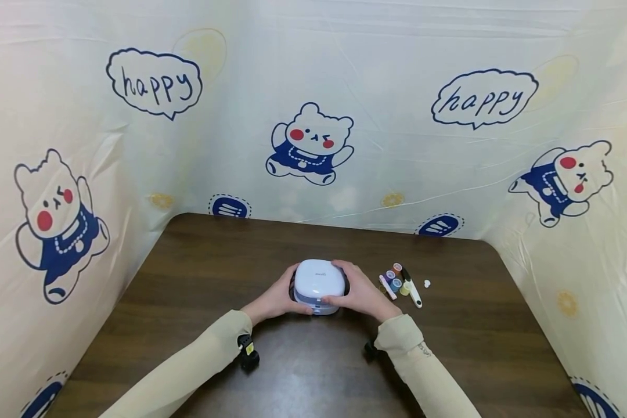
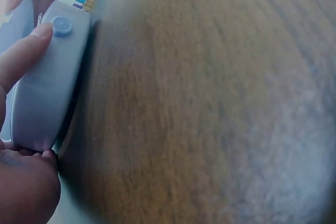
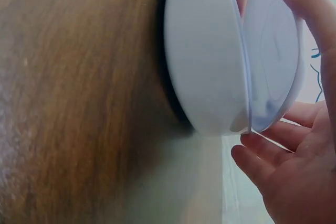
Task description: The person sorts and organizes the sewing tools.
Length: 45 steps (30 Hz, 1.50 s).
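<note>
A rounded white-lavender box (image 1: 320, 277) with a hinged lid sits near the middle of the table. Its lid (image 3: 270, 51) is tilted partly up from the base (image 3: 207, 56), leaving a gap at the front. My left hand (image 1: 278, 297) grips the base from the left, its thumb against the front beside a round blue button (image 2: 62, 26). From the right, my right hand (image 1: 364, 293) holds the raised lid, thumb at its front edge and fingers around the side. The inside of the box is mostly hidden.
Right of the box on the brown table (image 1: 214, 255) lie several small thread spools (image 1: 396, 284), a pink stick-shaped piece (image 1: 388, 287), a black-and-white tool (image 1: 415, 296) and a tiny white item (image 1: 427, 284). A printed curtain (image 1: 386, 104) surrounds the table's back and sides.
</note>
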Available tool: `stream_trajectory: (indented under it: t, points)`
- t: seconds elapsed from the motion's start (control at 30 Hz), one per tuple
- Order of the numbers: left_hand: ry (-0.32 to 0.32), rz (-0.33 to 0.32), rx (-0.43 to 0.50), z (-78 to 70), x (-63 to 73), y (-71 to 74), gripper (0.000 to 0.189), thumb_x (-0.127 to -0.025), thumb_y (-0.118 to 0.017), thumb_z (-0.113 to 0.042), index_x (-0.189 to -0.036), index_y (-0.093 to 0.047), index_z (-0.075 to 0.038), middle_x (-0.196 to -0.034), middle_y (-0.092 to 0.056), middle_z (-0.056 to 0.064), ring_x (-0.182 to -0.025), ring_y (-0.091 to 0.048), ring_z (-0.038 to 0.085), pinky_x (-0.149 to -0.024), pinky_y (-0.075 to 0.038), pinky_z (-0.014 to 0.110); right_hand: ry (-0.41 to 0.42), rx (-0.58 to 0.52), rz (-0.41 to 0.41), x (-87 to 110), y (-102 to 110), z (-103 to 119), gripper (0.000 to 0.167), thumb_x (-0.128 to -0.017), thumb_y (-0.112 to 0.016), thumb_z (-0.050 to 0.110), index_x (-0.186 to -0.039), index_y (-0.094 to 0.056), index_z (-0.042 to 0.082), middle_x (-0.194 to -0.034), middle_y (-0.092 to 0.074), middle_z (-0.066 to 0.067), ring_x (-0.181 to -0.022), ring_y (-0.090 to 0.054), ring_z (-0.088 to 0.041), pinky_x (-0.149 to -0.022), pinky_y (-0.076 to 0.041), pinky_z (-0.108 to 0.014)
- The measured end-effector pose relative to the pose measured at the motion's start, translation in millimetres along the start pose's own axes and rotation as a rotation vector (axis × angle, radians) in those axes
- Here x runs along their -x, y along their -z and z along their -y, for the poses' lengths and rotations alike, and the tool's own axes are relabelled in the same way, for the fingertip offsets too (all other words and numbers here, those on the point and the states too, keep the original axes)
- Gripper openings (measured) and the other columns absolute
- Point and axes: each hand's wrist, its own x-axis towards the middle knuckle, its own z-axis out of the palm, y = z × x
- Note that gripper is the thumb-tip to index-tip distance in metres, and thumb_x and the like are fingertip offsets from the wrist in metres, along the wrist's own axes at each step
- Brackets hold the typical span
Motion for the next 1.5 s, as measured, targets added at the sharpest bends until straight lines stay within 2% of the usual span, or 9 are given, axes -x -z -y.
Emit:
stream_trajectory:
  t: [0.1, 0.27, 0.53, 0.77, 1.03, 1.2, 1.33, 1.5]
  points:
    - [0.003, 0.002, 0.009, -0.6, 1.3, 0.1, 0.121, -0.075, -0.097, -0.027, -0.164, -0.017, -0.003, -0.166, -0.03, 0.021, -0.152, -0.033, 0.036, -0.123, -0.029, 0.055, -0.01, 0.002, 0.004, 0.8, 2, 1, 0.093, -0.084, -0.083, 0.054, -0.156, -0.043, 0.01, -0.155, -0.047, -0.012, -0.137, -0.048, -0.03, -0.114, -0.044, -0.053]
    - [-0.001, -0.003, 0.016, -0.8, 2.5, -0.1, 0.121, -0.075, -0.096, -0.028, -0.163, -0.017, -0.001, -0.165, -0.03, 0.022, -0.151, -0.033, 0.037, -0.123, -0.03, 0.056, 0.029, -0.011, -0.021, -0.3, 5, 0, 0.082, -0.086, -0.083, 0.051, -0.151, -0.05, 0.011, -0.153, -0.048, -0.011, -0.136, -0.05, -0.03, -0.115, -0.044, -0.053]
    - [0.003, -0.007, 0.008, -0.3, 1.9, -0.2, 0.121, -0.076, -0.096, -0.028, -0.163, -0.016, -0.001, -0.166, -0.029, 0.023, -0.151, -0.034, 0.039, -0.123, -0.031, 0.055, 0.043, -0.056, -0.089, -1.3, 12, 3, 0.062, -0.086, -0.085, 0.047, -0.134, -0.063, 0.016, -0.136, -0.06, -0.005, -0.122, -0.06, -0.026, -0.107, -0.053, -0.049]
    - [-0.005, -0.009, 0.017, 1.1, 0.5, -0.7, 0.12, -0.076, -0.096, -0.024, -0.163, -0.018, 0.001, -0.165, -0.03, 0.024, -0.151, -0.034, 0.039, -0.123, -0.031, 0.052, 0.08, -0.124, -0.131, -2.6, 17, 4, 0.046, -0.09, -0.084, 0.033, -0.127, -0.064, 0.013, -0.127, -0.068, -0.007, -0.114, -0.067, -0.026, -0.101, -0.057, -0.047]
    - [-0.005, -0.003, 0.033, -1.5, 1.3, -0.1, 0.119, -0.075, -0.096, -0.022, -0.162, -0.018, 0.001, -0.165, -0.031, 0.024, -0.15, -0.036, 0.037, -0.123, -0.033, 0.05, 0.107, -0.228, -0.218, -3.0, 21, 1, 0.026, -0.098, -0.074, 0.021, -0.121, -0.067, 0.011, -0.119, -0.071, -0.009, -0.107, -0.071, -0.026, -0.093, -0.061, -0.042]
    - [-0.008, -0.009, 0.021, -1.6, 1.3, 0.9, 0.119, -0.075, -0.096, -0.024, -0.163, -0.019, 0.001, -0.164, -0.032, 0.024, -0.15, -0.037, 0.037, -0.121, -0.034, 0.051, 0.108, -0.195, -0.313, -5.3, 21, -1, 0.023, -0.099, -0.072, 0.023, -0.119, -0.074, 0.013, -0.113, -0.069, -0.004, -0.1, -0.07, -0.019, -0.085, -0.061, -0.033]
    - [-0.021, -0.011, 0.017, -2.2, 1.8, 1.4, 0.119, -0.075, -0.096, -0.023, -0.162, -0.019, 0.002, -0.164, -0.032, 0.025, -0.149, -0.038, 0.037, -0.121, -0.035, 0.051, 0.101, -0.173, -0.386, -6.8, 21, -2, 0.024, -0.1, -0.072, 0.023, -0.12, -0.077, 0.012, -0.113, -0.072, -0.003, -0.102, -0.069, -0.018, -0.086, -0.06, -0.034]
    - [-0.028, -0.015, -0.018, -2.4, 2.5, 2.1, 0.119, -0.075, -0.096, -0.025, -0.162, -0.02, 0.003, -0.164, -0.032, 0.025, -0.149, -0.038, 0.037, -0.121, -0.035, 0.052, 0.073, -0.252, -0.432, -7.6, 20, -4, 0.025, -0.098, -0.074, 0.021, -0.121, -0.078, 0.012, -0.114, -0.076, -0.004, -0.099, -0.072, -0.024, -0.086, -0.062, -0.034]
